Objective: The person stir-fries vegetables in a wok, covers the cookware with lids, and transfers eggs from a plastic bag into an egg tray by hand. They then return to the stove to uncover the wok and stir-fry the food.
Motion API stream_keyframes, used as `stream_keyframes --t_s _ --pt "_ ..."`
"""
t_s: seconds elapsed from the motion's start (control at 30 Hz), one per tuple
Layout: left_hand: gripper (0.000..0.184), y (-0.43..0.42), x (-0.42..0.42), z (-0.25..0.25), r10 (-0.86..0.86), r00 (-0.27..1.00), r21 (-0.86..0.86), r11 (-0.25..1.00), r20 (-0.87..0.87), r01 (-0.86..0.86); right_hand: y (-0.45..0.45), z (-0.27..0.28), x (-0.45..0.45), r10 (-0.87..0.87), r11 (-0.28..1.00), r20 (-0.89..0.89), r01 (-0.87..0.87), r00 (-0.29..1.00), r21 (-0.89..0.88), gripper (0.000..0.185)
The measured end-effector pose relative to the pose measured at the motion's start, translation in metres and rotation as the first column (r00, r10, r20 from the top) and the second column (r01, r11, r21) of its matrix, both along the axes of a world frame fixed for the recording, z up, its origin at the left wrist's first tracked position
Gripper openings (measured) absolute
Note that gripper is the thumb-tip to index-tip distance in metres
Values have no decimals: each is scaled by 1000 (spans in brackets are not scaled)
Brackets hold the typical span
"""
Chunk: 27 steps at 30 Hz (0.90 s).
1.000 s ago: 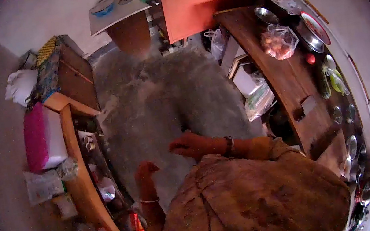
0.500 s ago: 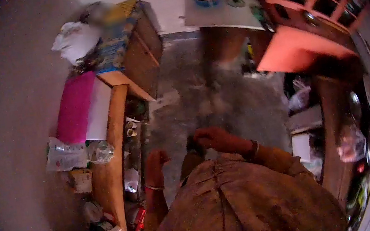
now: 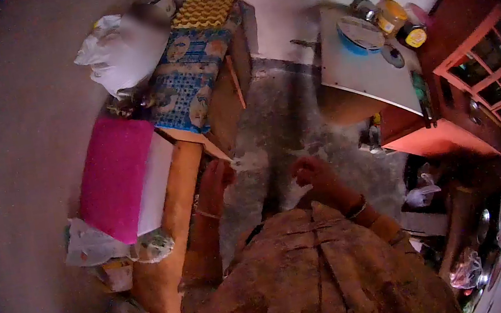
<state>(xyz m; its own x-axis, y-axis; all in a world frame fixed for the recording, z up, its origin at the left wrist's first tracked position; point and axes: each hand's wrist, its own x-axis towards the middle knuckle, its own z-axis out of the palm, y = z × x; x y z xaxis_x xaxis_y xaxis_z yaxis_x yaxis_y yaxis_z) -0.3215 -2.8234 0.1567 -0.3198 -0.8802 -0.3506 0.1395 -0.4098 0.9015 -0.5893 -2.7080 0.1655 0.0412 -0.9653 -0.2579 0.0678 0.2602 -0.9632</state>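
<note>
My left hand [image 3: 218,179] is raised beside the wooden shelf edge, near the corner of a cabinet [image 3: 233,98]. Its fingers are loosely bent and slightly apart, and I see nothing in them. In front of my body is my right hand [image 3: 317,176], half curled over the dark floor, with a gap between thumb and fingers and nothing visible inside. Both wrists wear bangles. Dim light blurs the fingertips.
On the left, a pink-topped box [image 3: 117,175] sits on a wooden shelf [image 3: 173,222]. Behind it are a white bag [image 3: 127,52] and an egg tray [image 3: 203,10]. At right stand a table [image 3: 339,60] with a blue basin [image 3: 358,46] and jars, and an orange cabinet [image 3: 446,138].
The view has shifted, bringing the egg tray and more of the right-hand table into sight. My right hand has moved right and away from the left; my left hand appears higher.
</note>
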Motion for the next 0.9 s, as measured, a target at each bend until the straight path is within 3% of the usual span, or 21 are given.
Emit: stream_keyframes --t_s 0.1,0.17,0.23,0.3,0.33,0.37,0.43,0.5,0.53,0.57,0.63,0.67,0.7,0.73,0.83,0.9 --pt "26 -74 -26 3 10 997 21 1000 -76 -9 -54 10 -18 -44 999 -7 44 999 -32 20" --pt "25 -125 -42 -4 -120 974 -147 985 -193 93 -91 13 -37 -95 995 35 96 995 -35 20" --pt "25 -179 -58 -13 -72 973 -53 997 -220 61 -125 10 -55 -136 990 80 138 988 -26 20" --pt "25 -226 -80 -20 -19 972 30 999 -233 27 -167 6 -77 -221 974 234 202 947 103 22" --pt "27 -247 -88 -24 33 932 59 998 -361 -13 -186 -11 -89 -219 975 250 199 943 104 22" --pt "28 -266 -95 -25 86 873 96 994 -479 -46 -203 -34 -105 -137 981 16 138 990 -138 24" --pt "27 -306 -107 -24 59 898 76 997 -435 -28 -242 -16 -119 -106 930 -235 13 966 -368 25" --pt "27 -341 -120 -21 66 913 54 997 -403 -48 -277 6 -130 -109 993 103 105 989 47 26" --pt "27 -362 -117 -34 82 917 68 996 -390 -60 -289 13 -132 -99 994 114 92 989 63 26" --pt "35 -391 -113 -59 -33 989 -217 976 -141 1 -301 20 -135 -131 989 136 120 982 85 26" --pt "44 -438 -126 -68 -69 988 -452 883 136 123 -326 19 -148 -152 984 149 136 977 112 25" --pt "50 -464 -132 -69 20 996 -142 989 -85 -32 -335 11 -154 -156 986 202 139 967 97 25" --pt "56 -489 -140 -67 255 929 199 958 -268 -206 -349 7 -158 -163 986 254 147 953 82 25" --pt "57 -516 -143 -73 343 886 322 915 -311 -242 -362 11 -160 -165 986 253 150 953 78 25" --pt "60 -595 -152 -108 341 833 408 900 -436 -155 -387 12 -161 -324 944 260 292 910 155 23" --pt "62 -649 -150 -148 269 764 414 910 -586 -2 -410 2 -175 -359 930 267 320 894 180 22"
